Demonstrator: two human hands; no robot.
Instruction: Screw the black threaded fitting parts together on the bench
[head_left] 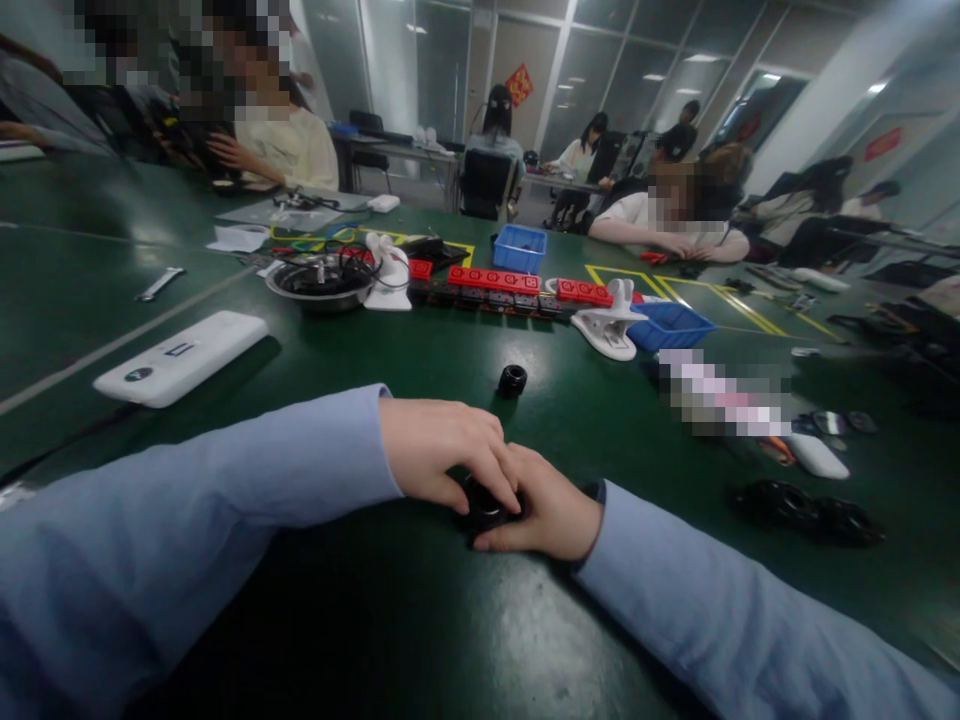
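Forearms in light-blue cloth sleeves (315,450) angled inward. Left hand (448,448) palm-down, fingers gripping glossy black round part (486,508); right hand (551,508) curled around its right side, also holding—hands touching. Part at green table (360,620)—contact unclear. Short black cylinder (513,380) beyond.

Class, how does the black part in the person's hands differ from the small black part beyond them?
The held part is gripped by the left hand and right hand; the small part stands untouched on the table. The held part is partly covered by the hands; the small part is uncovered. Both are black and somewhat shiny.
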